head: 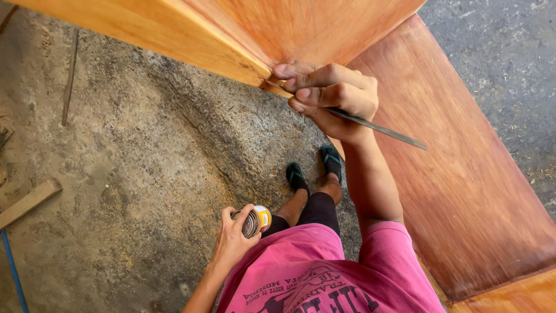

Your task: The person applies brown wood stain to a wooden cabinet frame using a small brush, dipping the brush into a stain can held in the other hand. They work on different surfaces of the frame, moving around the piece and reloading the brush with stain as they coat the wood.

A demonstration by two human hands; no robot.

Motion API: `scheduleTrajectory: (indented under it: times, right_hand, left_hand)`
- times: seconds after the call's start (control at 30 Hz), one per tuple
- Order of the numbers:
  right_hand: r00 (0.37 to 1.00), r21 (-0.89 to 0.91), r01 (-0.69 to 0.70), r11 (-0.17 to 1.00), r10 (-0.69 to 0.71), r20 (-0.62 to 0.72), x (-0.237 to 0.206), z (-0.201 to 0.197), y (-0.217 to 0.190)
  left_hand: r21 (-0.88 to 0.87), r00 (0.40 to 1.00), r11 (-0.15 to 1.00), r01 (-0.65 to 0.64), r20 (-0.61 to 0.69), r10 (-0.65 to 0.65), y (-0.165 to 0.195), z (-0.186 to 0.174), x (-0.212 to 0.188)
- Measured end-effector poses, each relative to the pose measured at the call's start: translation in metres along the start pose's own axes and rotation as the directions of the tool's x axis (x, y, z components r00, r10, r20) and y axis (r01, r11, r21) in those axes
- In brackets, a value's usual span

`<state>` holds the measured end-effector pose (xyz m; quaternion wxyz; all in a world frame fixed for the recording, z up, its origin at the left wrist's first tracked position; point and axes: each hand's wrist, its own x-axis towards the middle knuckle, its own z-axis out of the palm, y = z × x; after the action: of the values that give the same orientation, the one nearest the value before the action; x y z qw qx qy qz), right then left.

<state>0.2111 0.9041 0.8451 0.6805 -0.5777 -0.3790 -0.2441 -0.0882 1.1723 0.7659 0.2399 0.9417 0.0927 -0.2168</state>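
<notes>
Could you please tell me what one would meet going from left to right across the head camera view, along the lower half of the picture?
Blue rod → wooden offcut → left hand → small tin can → green sandals → reddish wooden panel.

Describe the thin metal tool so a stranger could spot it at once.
Start at the large reddish-brown varnished wooden panel on the right, and follow its upper edge to the corner where it meets the orange wooden board. There the right hand pinches a long, thin, flat grey metal blade. It is the only slender metal strip there, unlike the small round tin can in the left hand.
</notes>
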Motion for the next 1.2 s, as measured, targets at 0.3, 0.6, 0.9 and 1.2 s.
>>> scheduleTrajectory:
  times: [0.3, 0.6, 0.9, 1.2]
  right_hand:
    - [0.997, -0.067, -0.065, 0.996, 0.068, 0.047, -0.001, -0.005, -0.003]
    - [0.991, 0.102, -0.081, 0.991, 0.091, -0.101, -0.018, 0.001, 0.004]
    - [0.996, 0.072, 0.012, 0.997, -0.006, -0.091, -0.005, 0.010, 0.001]
    - [0.998, 0.017, -0.011, 1.000, 0.012, -0.056, 0.004, 0.006, 0.001]
  left_hand:
    - [-0.018, 1.000, 1.000, 0.016, 0.014, -0.016, 0.000, -0.007, 0.006]
    - [-0.005, 0.995, 0.997, 0.079, 0.063, -0.079, -0.002, -0.006, 0.011]
    - [0.008, 0.989, 0.993, 0.115, 0.094, -0.115, -0.003, -0.007, 0.008]
    - [0.005, 0.999, 1.000, 0.026, 0.029, -0.026, -0.010, -0.007, 0.007]
